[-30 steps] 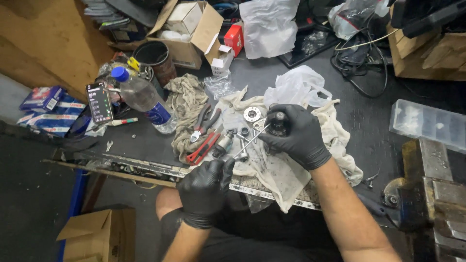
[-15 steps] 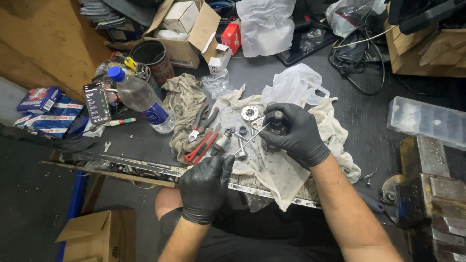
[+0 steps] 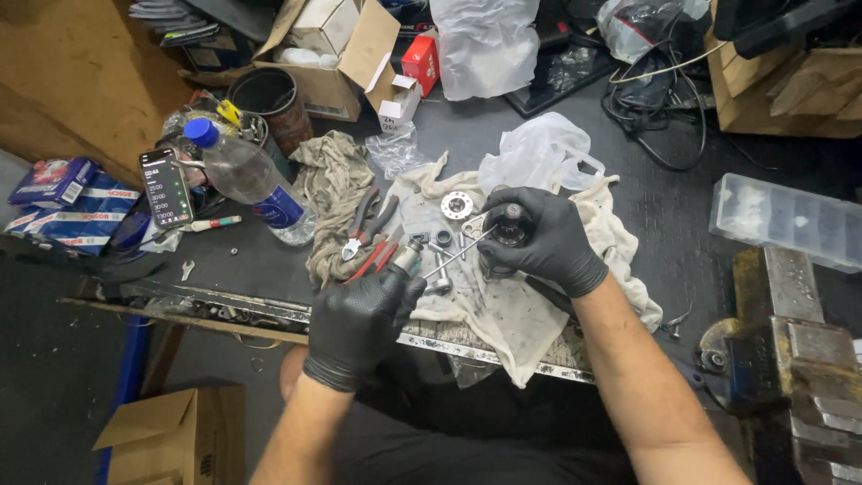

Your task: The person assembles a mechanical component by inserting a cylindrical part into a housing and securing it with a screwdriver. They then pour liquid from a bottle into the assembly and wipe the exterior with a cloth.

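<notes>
A: Around the hands?
B: Rag (image 3: 503,310) on worktop (image 3: 664,224); pliers (image 3: 366,235) at 9 o'clock, one bottle (image 3: 247,180) beyond, vise (image 3: 790,359) at 4.
A: Hands?
B: Two, gloved. Right hand (image 3: 539,238) fingers clamped on a dark round part (image 3: 510,224); left hand (image 3: 364,319) fingers pinched on a thin rod (image 3: 458,251) reaching up to it. One flange (image 3: 456,205) at 11.

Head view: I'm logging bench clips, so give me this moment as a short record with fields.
setting: cluttered dark workbench, cloth spread on it
left hand: black glove, holds a thin metal rod
right hand: black glove, grips a dark round part
on cloth: metal flange, small metal pieces
left of cloth: red-handled pliers, plastic bottle, phone
right edge: vise, clear box
</notes>
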